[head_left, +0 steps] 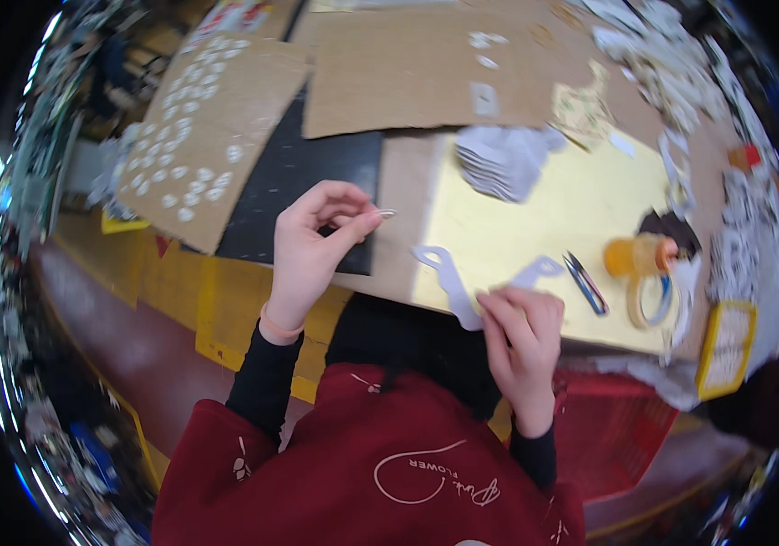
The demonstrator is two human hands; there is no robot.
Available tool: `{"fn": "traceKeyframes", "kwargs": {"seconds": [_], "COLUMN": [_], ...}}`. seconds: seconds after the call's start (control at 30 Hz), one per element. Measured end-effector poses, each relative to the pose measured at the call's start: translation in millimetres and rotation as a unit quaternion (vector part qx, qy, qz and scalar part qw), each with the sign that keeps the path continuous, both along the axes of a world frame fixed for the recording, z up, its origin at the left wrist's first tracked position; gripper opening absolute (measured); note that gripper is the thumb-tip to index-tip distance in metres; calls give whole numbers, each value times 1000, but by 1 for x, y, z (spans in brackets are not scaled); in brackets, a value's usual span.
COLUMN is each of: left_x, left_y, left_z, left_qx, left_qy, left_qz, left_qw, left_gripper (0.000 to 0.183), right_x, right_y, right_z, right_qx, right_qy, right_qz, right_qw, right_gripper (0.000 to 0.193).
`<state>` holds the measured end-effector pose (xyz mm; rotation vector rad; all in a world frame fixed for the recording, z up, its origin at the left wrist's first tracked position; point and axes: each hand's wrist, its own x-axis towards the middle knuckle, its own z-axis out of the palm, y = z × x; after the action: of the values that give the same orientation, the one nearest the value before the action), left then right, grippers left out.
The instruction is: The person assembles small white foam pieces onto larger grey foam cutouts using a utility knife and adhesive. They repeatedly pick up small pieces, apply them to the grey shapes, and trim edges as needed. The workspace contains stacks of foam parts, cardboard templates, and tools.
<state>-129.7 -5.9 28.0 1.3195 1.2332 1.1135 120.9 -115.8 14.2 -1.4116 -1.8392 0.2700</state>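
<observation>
My left hand (321, 241) is raised over the near edge of the table, thumb and fingertips pinched on a small white loop (388, 214). My right hand (528, 338) is closed on the lower middle of a pale lilac fabric cutout (453, 284). The cutout's two arms spread over the table's near edge, each with an opening near its end. Beyond it lies a fanned stack of similar pale fabric pieces (500, 166) on a yellow sheet (489, 227). Thread snips (585, 284) rest to the right of my right hand.
Small white pieces dot a cardboard sheet (225, 118) at left; a second cardboard sheet (389, 73) lies farther back. An orange container (626, 257) and a tape roll (637, 305) stand at right, near a yellow-framed tray (726, 350). Below is a red crate (612, 428).
</observation>
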Motion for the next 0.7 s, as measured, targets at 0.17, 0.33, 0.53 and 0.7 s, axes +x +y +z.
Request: {"fn": "traceKeyframes", "kwargs": {"seconds": [0.17, 0.33, 0.53, 0.7], "left_x": [59, 81, 99, 95], "left_y": [25, 45, 55, 57], "left_z": [-8, -9, -13, -16], "left_qx": [6, 138, 188, 188], "left_qy": [143, 319, 360, 357], "left_qz": [-240, -329, -355, -363], "left_qw": [960, 878, 842, 840], "left_gripper": [39, 57, 57, 53], "right_x": [1, 4, 6, 4], "right_y": [3, 0, 13, 20], "right_z": [-7, -11, -24, -28], "right_qx": [-77, -105, -105, -108], "right_qy": [-62, 8, -96, -156], "right_qz": [-32, -51, -68, -72], "right_qw": [995, 993, 987, 979], "right_gripper": [34, 31, 30, 32]}}
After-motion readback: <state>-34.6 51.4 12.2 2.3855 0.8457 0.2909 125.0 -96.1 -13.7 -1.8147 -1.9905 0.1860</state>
